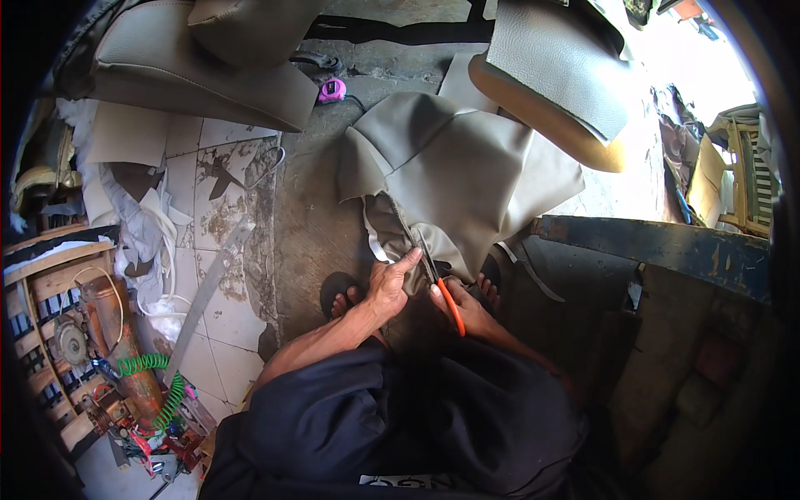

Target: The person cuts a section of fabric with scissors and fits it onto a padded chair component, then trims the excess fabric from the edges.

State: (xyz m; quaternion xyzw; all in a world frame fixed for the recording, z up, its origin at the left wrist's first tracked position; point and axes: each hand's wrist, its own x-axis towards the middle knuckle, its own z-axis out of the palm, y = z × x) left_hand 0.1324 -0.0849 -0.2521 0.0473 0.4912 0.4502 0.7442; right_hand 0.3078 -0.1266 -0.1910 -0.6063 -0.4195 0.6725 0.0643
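At the far left, a wooden rack (50,287) holds tools, with a coiled green hose (154,379) and an orange cylinder (117,325) beside it on the cracked tiled floor (221,208). A long metal straightedge (208,296) lies slanted across the tiles, and white scraps of foam (137,242) are piled near it. Above them rests a grey upholstered seat cushion (192,71), and a small pink tape measure (332,90) sits on the concrete just to its right. Near the middle, the left hand (390,283) presses flat on the lower edge of a grey vinyl seat cover (454,171) spread on the floor, its fingers stretched out narrow and the forefinger pointing along the seam. Just to the right, the right hand (467,312) is closed around orange-handled scissors (448,302), whose blades lie against the cover's edge between the two hands. Sandalled feet show under both hands. Farther right, a tan foam pad with a grey cover (554,79) leans above a worn blue metal beam (658,246).
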